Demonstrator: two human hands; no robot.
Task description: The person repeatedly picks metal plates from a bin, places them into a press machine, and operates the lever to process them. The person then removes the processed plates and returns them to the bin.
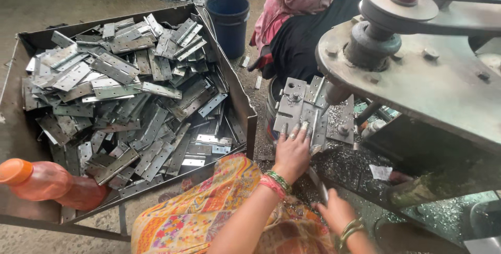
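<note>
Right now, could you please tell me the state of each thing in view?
Left hand: fingers spread flat on a hinge plate.
Right hand: low, grip unclear.
Metal tray: heaped with hinge plates.
Orange bottle: capped, lying down.
Blue bucket: upright, contents hidden.

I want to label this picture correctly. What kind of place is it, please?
Most likely a small metalworking workshop that makes hinges. A large metal tray is piled with grey hinge plates, a heavy press machine stands on the right, and the left hand rests on a plate at its work bed amid metal shavings.
</note>
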